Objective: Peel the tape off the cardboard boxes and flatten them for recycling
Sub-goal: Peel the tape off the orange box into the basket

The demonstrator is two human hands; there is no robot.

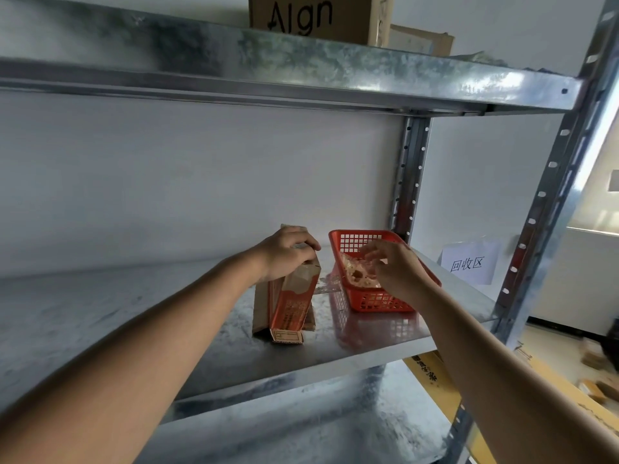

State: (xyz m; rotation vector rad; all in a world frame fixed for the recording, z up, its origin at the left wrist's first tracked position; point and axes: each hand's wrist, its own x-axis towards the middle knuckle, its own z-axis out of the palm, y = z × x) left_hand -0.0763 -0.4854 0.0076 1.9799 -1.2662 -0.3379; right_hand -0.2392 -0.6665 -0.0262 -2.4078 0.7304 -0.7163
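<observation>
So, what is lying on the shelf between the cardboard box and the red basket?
In the head view, only bare metal shelf shows between the cardboard box and the red basket.

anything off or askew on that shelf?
The red basket sits tilted, its near left corner on the shelf and its far side raised, with crumpled tape inside under the right hand. The left hand steadies a flattened box on edge.

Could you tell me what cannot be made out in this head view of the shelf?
- Top of the flattened box: covered by the left hand.
- Crumpled tape in the red basket: partly hidden by the right hand; contact unclear.
- Box print: too small.
- Upper carton: cut off by the top edge.
</observation>
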